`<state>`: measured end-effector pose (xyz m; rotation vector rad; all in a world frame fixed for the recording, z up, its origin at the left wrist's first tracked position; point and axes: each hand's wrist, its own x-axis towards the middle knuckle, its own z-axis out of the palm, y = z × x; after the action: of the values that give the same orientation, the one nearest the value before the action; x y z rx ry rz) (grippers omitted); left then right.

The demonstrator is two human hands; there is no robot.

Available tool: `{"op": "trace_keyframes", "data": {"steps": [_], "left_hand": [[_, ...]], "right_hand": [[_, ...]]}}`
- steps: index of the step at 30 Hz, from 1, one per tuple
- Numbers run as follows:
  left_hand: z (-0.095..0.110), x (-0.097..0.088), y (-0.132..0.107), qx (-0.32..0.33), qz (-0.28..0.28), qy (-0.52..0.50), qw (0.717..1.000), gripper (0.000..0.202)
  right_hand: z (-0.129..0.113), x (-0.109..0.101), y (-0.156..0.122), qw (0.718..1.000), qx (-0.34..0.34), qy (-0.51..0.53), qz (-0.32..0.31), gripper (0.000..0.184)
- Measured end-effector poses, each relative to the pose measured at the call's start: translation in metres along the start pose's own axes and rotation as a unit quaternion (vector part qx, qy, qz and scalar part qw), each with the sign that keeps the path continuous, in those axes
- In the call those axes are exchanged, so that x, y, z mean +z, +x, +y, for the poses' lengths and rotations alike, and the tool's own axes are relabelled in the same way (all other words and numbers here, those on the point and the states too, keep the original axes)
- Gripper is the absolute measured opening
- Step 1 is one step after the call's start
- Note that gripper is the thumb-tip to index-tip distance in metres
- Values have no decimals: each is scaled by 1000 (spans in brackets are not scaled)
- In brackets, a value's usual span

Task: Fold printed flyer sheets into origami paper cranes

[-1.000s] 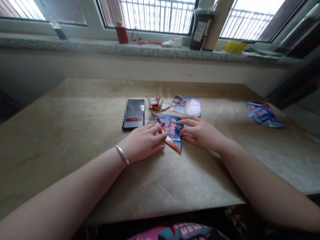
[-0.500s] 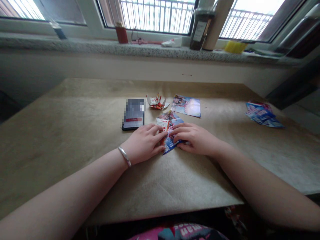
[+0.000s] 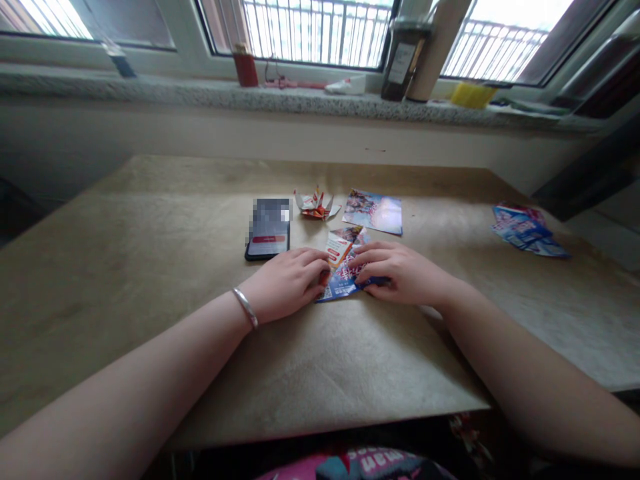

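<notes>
A folded piece of printed paper (image 3: 345, 272), blue and pink with a white and orange flap, lies on the table between my hands. At its left edge, the curled fingers and thumb of my left hand (image 3: 297, 281) pinch the paper. Over its right side bend the fingers of my right hand (image 3: 395, 270), with the thumb at the lower edge, gripping it. Just beyond are a red and white folded paper crane (image 3: 317, 205) and a flat printed sheet (image 3: 373, 211). A phone (image 3: 269, 230) with a lit screen lies beyond my left hand.
A fanned pile of printed papers (image 3: 530, 230) lies at the right of the table (image 3: 125, 287). Along the stone windowsill (image 3: 190, 93) behind stand a dark jar (image 3: 399, 63), a red container (image 3: 245, 69) and a yellow object (image 3: 471, 95).
The folded paper has turned, its lower point swinging left and its top moving right. My left hand has drawn slightly left and curled its fingers; my right hand has shifted slightly right.
</notes>
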<state>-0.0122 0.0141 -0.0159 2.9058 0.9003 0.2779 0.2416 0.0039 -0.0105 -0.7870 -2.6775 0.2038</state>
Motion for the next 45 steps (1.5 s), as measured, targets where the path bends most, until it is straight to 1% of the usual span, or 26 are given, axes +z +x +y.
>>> {"op": "trace_keyframes", "data": {"steps": [3,11,17,20,23,25,29,33,36,41,45], "left_hand": [[-2,2,1,13,14,-2,1000,24],[-6,2,2,46,29,-28,998,16],[-9,3,3,74,62,-30,995,21],[-6,1,2,73,55,-17,996,24],[-4,0,2,75,44,-3,996,24],[-3,0,3,72,48,3,996,24],[-3,1,2,55,50,-10,997,24],[-3,2,2,49,52,-12,997,21],[-3,3,3,42,58,-13,997,21],[0,4,4,25,60,-13,998,23],[1,4,5,23,75,-4,997,20]], "right_hand": [[-3,0,1,1000,2,9,-15,15],[-11,-2,2,997,59,36,-40,14],[-11,3,1,993,92,67,-28,16],[-14,3,1,989,117,89,-22,17],[-16,3,4,983,150,106,-27,16],[-16,4,5,978,175,109,-31,16],[-13,7,6,969,224,103,-21,14],[-9,10,5,963,255,83,-11,13],[-7,11,6,967,250,55,-1,11],[-3,13,8,978,204,32,9,12],[0,15,8,978,206,31,9,12]]}}
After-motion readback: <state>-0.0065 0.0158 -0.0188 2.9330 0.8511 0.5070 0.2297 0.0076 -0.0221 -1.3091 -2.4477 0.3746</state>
